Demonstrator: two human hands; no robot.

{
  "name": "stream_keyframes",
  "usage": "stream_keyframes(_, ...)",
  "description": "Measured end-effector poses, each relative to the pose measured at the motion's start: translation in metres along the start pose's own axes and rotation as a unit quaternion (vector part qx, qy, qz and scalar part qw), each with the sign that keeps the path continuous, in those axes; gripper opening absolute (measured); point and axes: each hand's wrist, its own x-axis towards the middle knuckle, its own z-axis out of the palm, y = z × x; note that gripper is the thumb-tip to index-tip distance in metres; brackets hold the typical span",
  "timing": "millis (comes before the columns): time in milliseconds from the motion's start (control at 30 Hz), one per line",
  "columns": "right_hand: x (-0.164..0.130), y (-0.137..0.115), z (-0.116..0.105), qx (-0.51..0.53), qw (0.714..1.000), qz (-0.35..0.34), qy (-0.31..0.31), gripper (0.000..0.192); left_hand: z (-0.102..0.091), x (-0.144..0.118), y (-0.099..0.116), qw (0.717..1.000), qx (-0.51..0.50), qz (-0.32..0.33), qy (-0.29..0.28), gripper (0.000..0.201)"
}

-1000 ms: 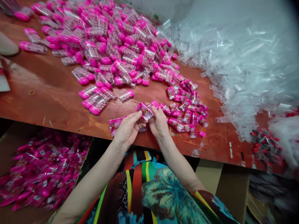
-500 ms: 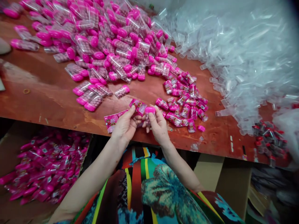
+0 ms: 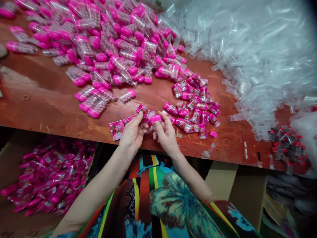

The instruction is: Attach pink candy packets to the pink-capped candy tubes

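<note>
My left hand [image 3: 132, 134] is closed on a pink printed label sleeve [image 3: 145, 111], pinched between thumb and fingers. In my right hand [image 3: 166, 135] is a candy bottle [image 3: 156, 118] with a pink cap; its lower part is hidden by my fingers. The two hands nearly meet at the table's front edge, and the bottle's cap is right beside the sleeve. More flat pink label sleeves [image 3: 117, 129] lie on the table to the left of my left hand. Just beyond my right hand is a group of bottles in pink printed sleeves [image 3: 195, 115].
A big heap of unlabelled candy bottles [image 3: 119, 43] covers the back left of the red-brown table [image 3: 138, 150]. Clear empty tubes [image 3: 252, 59] pile up at right, near small red-capped pieces [image 3: 287, 143]. Below left, a box holds many wrapped bottles [image 3: 52, 175].
The bottle in my right hand has shifted slightly left, closer to the sleeve, and its cap now tilts. My left hand keeps its hold. The whole view has moved a little.
</note>
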Motion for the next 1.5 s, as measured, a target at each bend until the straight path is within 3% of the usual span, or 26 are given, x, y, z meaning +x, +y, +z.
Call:
stream_keyframes(133, 0.0, 0.002, -0.001, 0.023, 1.0, 0.016, 0.009, 0.052, -0.003, 0.002, -0.002, 1.0, 0.012, 0.008, -0.026, 0.027)
stream_keyframes(333, 0.002, 0.0, -0.006, 0.035, 0.996, 0.063, -0.045, 0.053, -0.008, 0.002, -0.003, 0.994, 0.063, 0.01, -0.09, 0.03)
stream_keyframes(533, 0.0, 0.007, -0.013, -0.117, 0.991, -0.055, -0.039, 0.049, -0.011, 0.001, -0.001, 0.987, 0.092, -0.003, -0.134, 0.032)
stream_keyframes(633, -0.001, 0.011, -0.013, -0.164, 0.983, -0.071, -0.035, 0.05, -0.012, 0.001, -0.004, 0.984, 0.109, -0.016, -0.141, 0.032)
stream_keyframes(967, -0.001, 0.01, -0.018, -0.011, 0.995, 0.016, -0.1, 0.059, -0.009, -0.005, 0.004, 0.968, 0.157, -0.059, -0.188, 0.034)
stream_keyframes(1200, -0.016, 0.002, -0.02, -0.017, 0.994, 0.022, -0.105, 0.052, -0.01, -0.007, 0.007, 0.97, 0.134, -0.048, -0.199, 0.029)
stream_keyframes(1400, -0.012, 0.005, -0.015, 0.059, 0.986, 0.08, -0.135, 0.061, -0.013, -0.009, 0.009, 0.963, 0.16, -0.058, -0.21, 0.032)
stream_keyframes(1500, -0.012, 0.007, -0.016, 0.034, 0.988, 0.073, -0.131, 0.06, -0.016, -0.007, 0.011, 0.967, 0.159, -0.059, -0.19, 0.033)
